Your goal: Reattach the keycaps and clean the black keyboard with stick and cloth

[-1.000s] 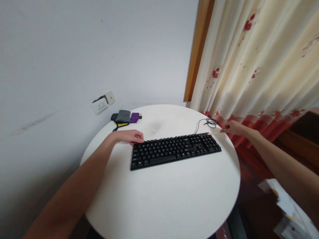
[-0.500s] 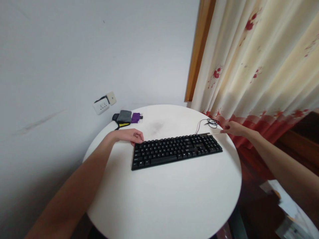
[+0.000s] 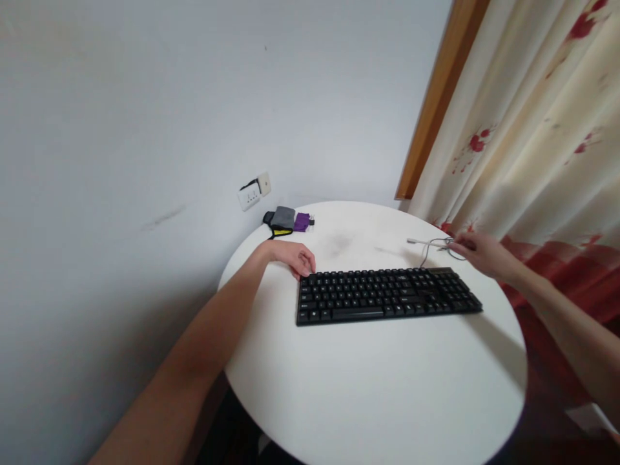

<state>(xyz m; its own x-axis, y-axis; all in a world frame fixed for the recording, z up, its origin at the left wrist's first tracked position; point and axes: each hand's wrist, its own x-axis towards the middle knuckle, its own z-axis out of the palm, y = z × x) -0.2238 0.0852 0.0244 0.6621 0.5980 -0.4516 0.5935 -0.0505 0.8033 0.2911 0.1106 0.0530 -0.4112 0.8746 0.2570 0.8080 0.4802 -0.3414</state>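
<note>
A black computer keyboard [image 3: 382,297] lies flat on the round white table [image 3: 378,381]. My left hand [image 3: 298,258] rests at its upper left corner, fingers curled and closed against the edge. Above the table, beyond the keyboard's right end, my right hand [image 3: 477,252] pinches a thin white stick [image 3: 431,243]. The stick points left, apart from the keys, and ends in a small greyish tip too small to make out. Behind the keyboard, the thin dark cable [image 3: 425,255] runs up towards the right hand, which partly hides its coil.
At the table's back left lie a grey folded cloth [image 3: 283,217] with yellow and black edging and a purple piece of cloth [image 3: 301,222]. A wall socket [image 3: 249,196] sits just above them. A floral curtain [image 3: 508,148] hangs beside the table's right side.
My right hand has lifted the stick up off the keyboard's upper right corner. My left hand stays at the upper left corner. The view has turned left, shifting everything rightward.
</note>
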